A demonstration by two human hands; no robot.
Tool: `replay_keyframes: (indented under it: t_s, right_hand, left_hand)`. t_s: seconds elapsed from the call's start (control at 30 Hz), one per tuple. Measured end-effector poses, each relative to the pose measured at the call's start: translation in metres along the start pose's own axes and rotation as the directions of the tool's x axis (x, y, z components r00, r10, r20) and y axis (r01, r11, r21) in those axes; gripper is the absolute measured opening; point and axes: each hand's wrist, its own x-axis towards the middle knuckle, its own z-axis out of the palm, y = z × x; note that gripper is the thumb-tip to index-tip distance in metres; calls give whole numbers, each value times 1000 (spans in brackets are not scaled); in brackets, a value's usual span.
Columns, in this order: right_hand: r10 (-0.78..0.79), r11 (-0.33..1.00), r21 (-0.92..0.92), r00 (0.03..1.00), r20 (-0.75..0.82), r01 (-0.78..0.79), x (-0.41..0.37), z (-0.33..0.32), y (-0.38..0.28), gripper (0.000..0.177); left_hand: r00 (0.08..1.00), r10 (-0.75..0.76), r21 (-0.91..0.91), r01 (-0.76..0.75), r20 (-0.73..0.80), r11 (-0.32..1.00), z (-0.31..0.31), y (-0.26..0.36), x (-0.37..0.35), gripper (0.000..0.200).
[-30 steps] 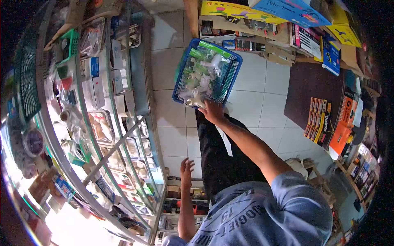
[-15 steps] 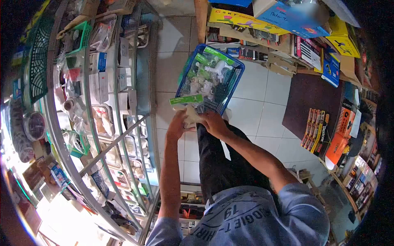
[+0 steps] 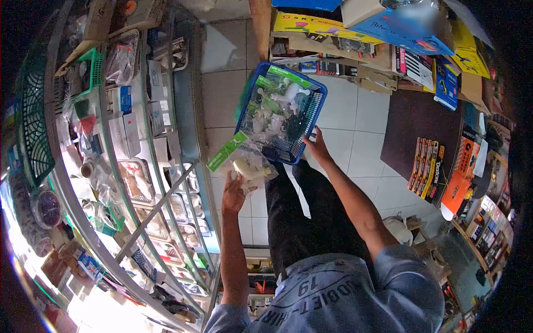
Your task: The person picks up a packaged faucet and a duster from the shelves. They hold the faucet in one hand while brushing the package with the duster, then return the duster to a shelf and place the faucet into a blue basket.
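Observation:
My left hand holds a clear plastic packet with a green header card and a cream-white plastic part inside. The packet hangs tilted just off the near left corner of a blue plastic basket. At the basket's near right edge, my right hand grips the rim between thumb and fingers. Inside the basket lie several similar clear packets with green cards and white plastic fittings. The exact grip of my left fingers is partly hidden by the packet.
Glass shelves with small baskets and packaged goods run along the left. Boxes stand on a wooden shelf ahead. To the right, several small boxes lie on a dark brown surface. The floor has pale tiles.
My right hand has left the packet and moved right onto the basket rim. The packet, now in my left hand alone, has shifted left and turned so its green card slants.

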Motion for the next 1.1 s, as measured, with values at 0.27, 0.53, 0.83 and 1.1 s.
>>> replay_keyframes:
  t_s: [0.27, 0.53, 0.83, 1.1]
  right_hand:
    - [-88, 992, 89, 996, -26, 90, 3, 18, -13, 72]
    - [-182, 980, -42, 956, 231, 196, -107, -16, -120, 42]
    - [-336, 760, -370, 810, 480, 535, -233, -75, -250, 38]
    - [-504, 636, -406, 752, 425, 656, -271, -104, -266, 33]
  left_hand:
    - [935, 51, -317, 67, 350, 946, 7, -6, -13, 66]
    - [861, 140, -338, 39, 489, 940, 51, -19, -18, 57]
    - [861, -13, -266, 171, 508, 949, 129, -12, -61, 65]
    - [866, 53, -149, 25, 498, 988, 171, -21, -105, 60]
